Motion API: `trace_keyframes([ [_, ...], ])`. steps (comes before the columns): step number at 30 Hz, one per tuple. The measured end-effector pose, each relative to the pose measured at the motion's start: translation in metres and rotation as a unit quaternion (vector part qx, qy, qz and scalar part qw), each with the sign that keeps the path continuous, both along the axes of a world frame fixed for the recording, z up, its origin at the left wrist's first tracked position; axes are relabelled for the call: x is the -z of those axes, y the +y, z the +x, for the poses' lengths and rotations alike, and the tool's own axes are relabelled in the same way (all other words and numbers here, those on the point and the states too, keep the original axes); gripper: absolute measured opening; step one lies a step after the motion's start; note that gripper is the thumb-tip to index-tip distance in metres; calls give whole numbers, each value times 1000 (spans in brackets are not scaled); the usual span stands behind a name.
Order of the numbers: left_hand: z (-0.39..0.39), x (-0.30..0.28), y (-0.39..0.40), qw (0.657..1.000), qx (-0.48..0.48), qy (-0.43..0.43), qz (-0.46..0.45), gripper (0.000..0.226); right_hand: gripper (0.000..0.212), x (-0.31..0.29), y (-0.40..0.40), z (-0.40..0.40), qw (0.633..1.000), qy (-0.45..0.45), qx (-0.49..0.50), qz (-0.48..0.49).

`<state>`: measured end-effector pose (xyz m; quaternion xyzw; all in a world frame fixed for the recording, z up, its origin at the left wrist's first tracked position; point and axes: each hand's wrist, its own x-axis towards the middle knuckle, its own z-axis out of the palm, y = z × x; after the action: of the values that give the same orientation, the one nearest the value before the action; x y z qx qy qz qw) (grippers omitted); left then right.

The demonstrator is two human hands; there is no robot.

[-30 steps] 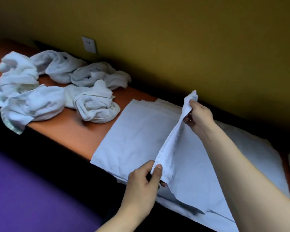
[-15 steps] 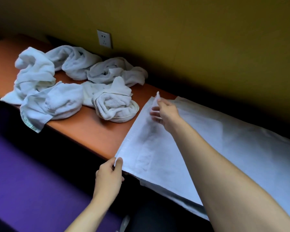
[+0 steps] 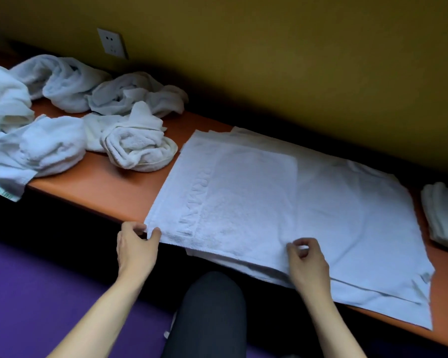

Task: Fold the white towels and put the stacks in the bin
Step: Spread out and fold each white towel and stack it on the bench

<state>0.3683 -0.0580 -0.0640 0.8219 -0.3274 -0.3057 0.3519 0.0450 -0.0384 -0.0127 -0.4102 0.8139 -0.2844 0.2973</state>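
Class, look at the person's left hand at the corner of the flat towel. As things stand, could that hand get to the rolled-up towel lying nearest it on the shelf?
Probably yes. The left hand pinches the flat towel at its corner, and only bare orange shelf lies between it and the rolled-up towel. It would have to release its grip first.

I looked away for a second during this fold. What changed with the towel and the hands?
The lifted flap has been carried leftward and laid flat on the spread towel. The left hand still pinches the near-left corner; the right hand left the far corner and now pinches the near edge. The crumpled towels stayed put.
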Motion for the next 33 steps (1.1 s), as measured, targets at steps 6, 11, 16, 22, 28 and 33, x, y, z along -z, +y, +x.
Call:
trace_keyframes([
  [6, 5, -7, -2, 999, 35, 35, 17, 50, 40, 12, 13, 9, 997, -11, 20, 72],
  [11, 5, -10, -7, 998, 25, 56, -3, 30, 22, 10, 16, 12, 996, -27, 15, 87],
  [16, -1, -19, -4, 994, -13, 103, -23, 20, 14, 5, 25, 6, 995, -94, 36, -6],
  [22, -3, -38, 7, 963, -54, 260, -48, 20, 10, -9, 42, -7, 968, -198, 115, -105],
  [28, -18, -69, 57, 945, -60, 307, -91, 24, 17, -28, 78, -32, 960, -214, 122, -132],
  [33, -25, -81, 92, 941, -16, 318, -116, 30, 30, -35, 113, -46, 957, -234, 87, -147],
])
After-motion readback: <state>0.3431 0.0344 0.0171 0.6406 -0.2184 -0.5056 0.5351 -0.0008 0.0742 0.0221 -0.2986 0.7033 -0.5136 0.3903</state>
